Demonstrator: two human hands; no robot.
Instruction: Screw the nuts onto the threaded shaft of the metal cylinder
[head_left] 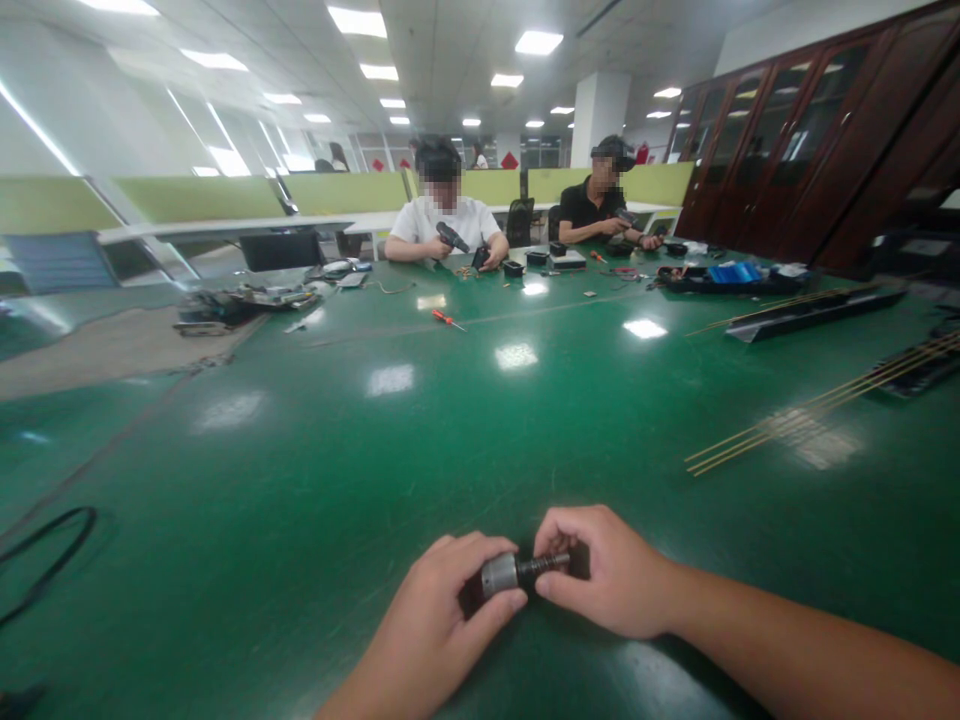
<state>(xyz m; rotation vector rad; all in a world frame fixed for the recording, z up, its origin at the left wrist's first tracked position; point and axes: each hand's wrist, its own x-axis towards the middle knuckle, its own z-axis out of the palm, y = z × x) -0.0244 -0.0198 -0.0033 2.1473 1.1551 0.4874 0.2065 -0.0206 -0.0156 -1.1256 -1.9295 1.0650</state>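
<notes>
Low in the head view, both my hands meet over the green table (pixel 480 420). My left hand (pixel 442 610) is closed round a small silver cylinder (pixel 499 574), a metal part with a dark body hidden in my palm. My right hand (pixel 607 575) pinches the dark threaded shaft (pixel 541 565) that sticks out of that cylinder. The two hands hold the same part just above the table top.
Thin brass rods (pixel 810 412) lie to the right, with black rails (pixel 810 312) beyond them. A black cable (pixel 45 560) curls at the left edge. A red screwdriver (pixel 448 320) lies mid-table. Two people sit at the far end, handling tools among small parts.
</notes>
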